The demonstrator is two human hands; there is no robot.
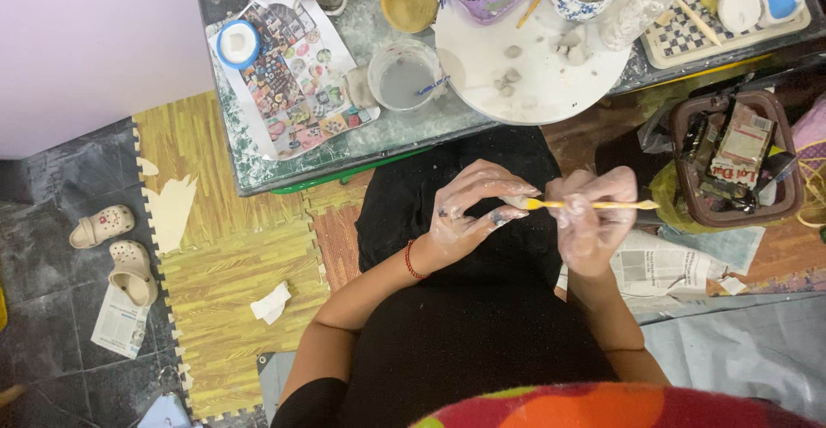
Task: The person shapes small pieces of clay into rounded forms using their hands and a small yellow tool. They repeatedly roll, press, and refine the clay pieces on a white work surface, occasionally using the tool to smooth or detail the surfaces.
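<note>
We note the left hand, smeared with pale clay slip, its fingers curled and pinched round a small pale grey lump of clay held above the black-clad lap. The right hand, equally coated, is closed round a slim yellow wooden modelling stick, held level, its tip touching the lump. A thin red cord bracelet circles the left wrist. Beyond the hands, on the marbled green glass tabletop, we see a round white board scattered with small grey clay bits, beside it a clear plastic tub of cloudy grey water and a yellow shallow bowl. To the right stands a brown plastic basket holding packets. Below lie yellow wood-grain foam floor mats, newspaper sheets and two beige clogs.
</note>
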